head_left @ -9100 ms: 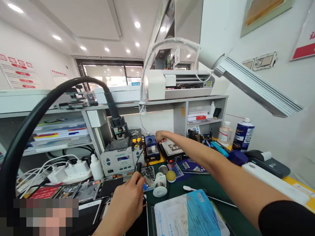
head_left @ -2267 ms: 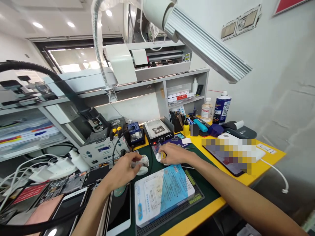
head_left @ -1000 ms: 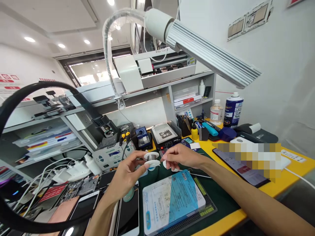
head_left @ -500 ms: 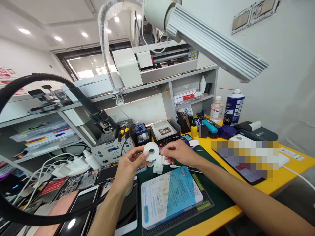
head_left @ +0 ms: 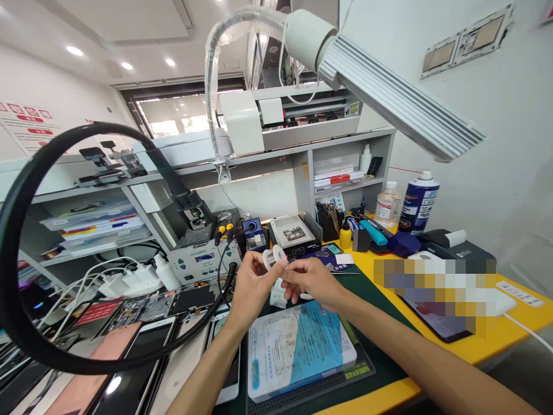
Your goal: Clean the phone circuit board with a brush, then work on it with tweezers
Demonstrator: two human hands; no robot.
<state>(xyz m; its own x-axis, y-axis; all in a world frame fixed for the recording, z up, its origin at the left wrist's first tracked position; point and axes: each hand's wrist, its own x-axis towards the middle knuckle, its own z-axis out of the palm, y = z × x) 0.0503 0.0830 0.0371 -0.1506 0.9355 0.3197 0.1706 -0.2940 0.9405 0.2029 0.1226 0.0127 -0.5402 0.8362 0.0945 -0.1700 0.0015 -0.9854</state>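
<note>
My left hand (head_left: 250,285) is raised above the green mat (head_left: 380,323) and grips a small white spool of solder wire (head_left: 273,257) between thumb and fingers. My right hand (head_left: 313,280) is close beside it, fingers pinched near the spool's edge; what they pinch is too small to see. Under both hands lies a blue and white packet (head_left: 298,349). A white object (head_left: 277,297) sits on the mat just below the hands.
A grey soldering station (head_left: 206,262) and a black heating plate (head_left: 294,233) stand behind the hands. Several phones (head_left: 129,369) lie at the left. A thick black hose (head_left: 52,242) loops at the left, a lamp (head_left: 389,98) hangs overhead. Bottles (head_left: 419,193) stand at right.
The spool has turned from facing me flat to tilted edge-on and risen slightly. My right hand's fingers stay pinched beside it. The view shifted a little to the left.
</note>
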